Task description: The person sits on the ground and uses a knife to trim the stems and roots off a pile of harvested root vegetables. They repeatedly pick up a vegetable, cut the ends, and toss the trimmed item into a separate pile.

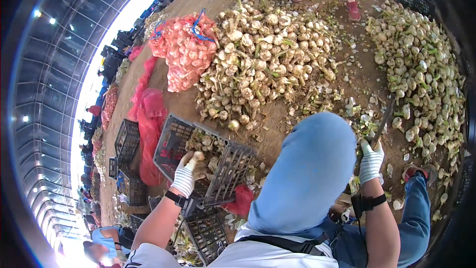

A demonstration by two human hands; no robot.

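Observation:
My left hand (185,175), in a striped work glove with bare fingertips, reaches over the near side of a black plastic crate (232,171). Its fingers close round a pale garlic bulb (199,156). More trimmed bulbs (212,145) lie inside the crate, partly hidden by its wall. On the other side of my raised knee, my right hand (371,163) wears a matching glove. It grips a long, dark-bladed cutting tool (385,121) that points up and away; the fingers cover its handle.
A large heap of garlic (267,49) lies ahead, another heap (416,79) to the right. A full pink net bag (186,49) and loose red netting (148,139) are at left. Black crates (130,188) stand nearby. Another person's red shoe (353,10) shows at the far side.

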